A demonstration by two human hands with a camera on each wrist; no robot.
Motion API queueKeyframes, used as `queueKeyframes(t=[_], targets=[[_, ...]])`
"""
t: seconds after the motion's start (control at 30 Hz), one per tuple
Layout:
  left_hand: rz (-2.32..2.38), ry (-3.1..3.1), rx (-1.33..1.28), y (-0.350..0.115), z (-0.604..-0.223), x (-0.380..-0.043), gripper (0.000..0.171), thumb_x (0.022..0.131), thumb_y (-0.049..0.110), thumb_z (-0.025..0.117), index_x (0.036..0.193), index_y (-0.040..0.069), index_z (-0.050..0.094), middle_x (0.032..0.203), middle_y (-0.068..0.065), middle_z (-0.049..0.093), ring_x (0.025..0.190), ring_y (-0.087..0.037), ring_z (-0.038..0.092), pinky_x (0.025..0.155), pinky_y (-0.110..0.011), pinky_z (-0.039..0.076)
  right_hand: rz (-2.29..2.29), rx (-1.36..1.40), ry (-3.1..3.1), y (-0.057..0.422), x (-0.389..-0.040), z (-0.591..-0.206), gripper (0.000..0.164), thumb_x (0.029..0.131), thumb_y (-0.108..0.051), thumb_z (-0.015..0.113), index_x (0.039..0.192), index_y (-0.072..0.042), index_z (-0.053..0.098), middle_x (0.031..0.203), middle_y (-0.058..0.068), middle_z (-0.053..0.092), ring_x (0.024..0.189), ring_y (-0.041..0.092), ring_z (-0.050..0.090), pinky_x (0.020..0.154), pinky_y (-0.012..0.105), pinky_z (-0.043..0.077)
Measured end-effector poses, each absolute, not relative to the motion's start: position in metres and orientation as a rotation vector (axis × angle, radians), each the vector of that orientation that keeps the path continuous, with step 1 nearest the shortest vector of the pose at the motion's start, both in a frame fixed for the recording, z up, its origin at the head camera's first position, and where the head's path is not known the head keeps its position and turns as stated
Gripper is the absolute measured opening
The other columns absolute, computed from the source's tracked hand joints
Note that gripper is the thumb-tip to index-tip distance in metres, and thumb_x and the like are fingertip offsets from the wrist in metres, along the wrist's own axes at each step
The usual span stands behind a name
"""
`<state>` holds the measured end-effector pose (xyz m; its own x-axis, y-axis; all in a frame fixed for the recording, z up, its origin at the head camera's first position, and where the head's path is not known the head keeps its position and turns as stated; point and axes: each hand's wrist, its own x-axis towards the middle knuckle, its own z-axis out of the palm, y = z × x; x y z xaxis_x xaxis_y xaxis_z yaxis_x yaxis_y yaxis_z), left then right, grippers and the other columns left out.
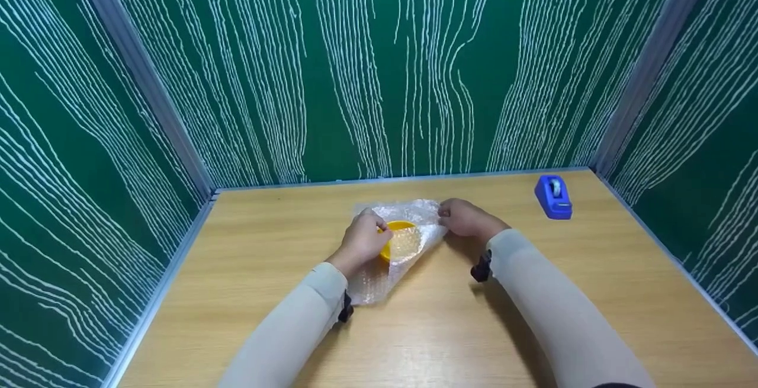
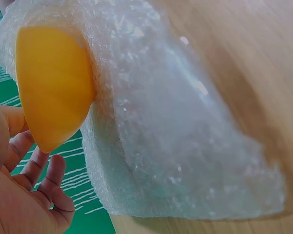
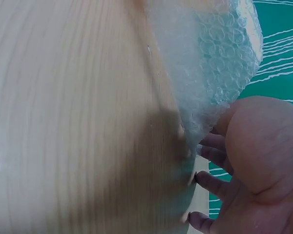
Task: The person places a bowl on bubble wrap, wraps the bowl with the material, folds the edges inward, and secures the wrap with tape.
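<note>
Tabletop (image 1: 426, 340): yellow bowl (image 2: 53, 83) between left hand (image 1: 362, 240) pinching it, right hand (image 1: 468, 219) pinching bubble wrap (image 2: 166, 126).

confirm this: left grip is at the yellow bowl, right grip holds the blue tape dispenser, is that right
Not quite: the right grip holds the bubble wrap; the blue tape dispenser stands apart, as the head view shows. The left grip is at the yellow bowl, as you said.
</note>
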<state>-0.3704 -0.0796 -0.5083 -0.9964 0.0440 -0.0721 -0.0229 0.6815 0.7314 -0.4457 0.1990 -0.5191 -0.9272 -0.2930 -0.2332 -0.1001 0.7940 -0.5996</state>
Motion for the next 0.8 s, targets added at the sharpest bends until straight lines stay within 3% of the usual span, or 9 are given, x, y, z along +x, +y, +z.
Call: queueKeyframes(t=[0.13,0.4,0.8], targets=[[1.232,2.784,0.003,-0.079,-0.509,-0.371,0.017,0.108,0.022,0.079,0.116,0.015,0.066,0.129,-0.005,0.062,0.112,-0.024,0.066,0.105,-0.033,0.066,-0.959,-0.244,2.67,0.197,-0.448,-0.518,0.052,0.118,-0.024,0.06,0.163,0.0,0.053,0.167,0.026,0.056,0.161,0.049,0.049,0.136,0.066,0.035],[1.223,2.803,0.025,-0.08,-0.509,-0.373,0.017,0.107,0.021,0.079,0.115,0.013,0.066,0.122,-0.005,0.061,0.108,-0.023,0.066,0.101,-0.03,0.067,-1.072,-0.196,2.712,0.19,-0.453,-0.517,0.051,0.117,-0.019,0.059,0.165,-0.008,0.051,0.169,0.02,0.053,0.161,0.046,0.048,0.134,0.063,0.041],[1.197,2.832,0.064,-0.08,-0.507,-0.37,0.02,0.108,0.023,0.077,0.119,0.01,0.067,0.122,-0.007,0.061,0.104,-0.022,0.065,0.09,-0.028,0.067,-1.387,-0.119,2.878,0.179,-0.449,-0.508,0.045,0.113,-0.007,0.063,0.158,-0.005,0.063,0.155,0.02,0.058,0.131,0.038,0.068,0.104,0.048,0.065]])
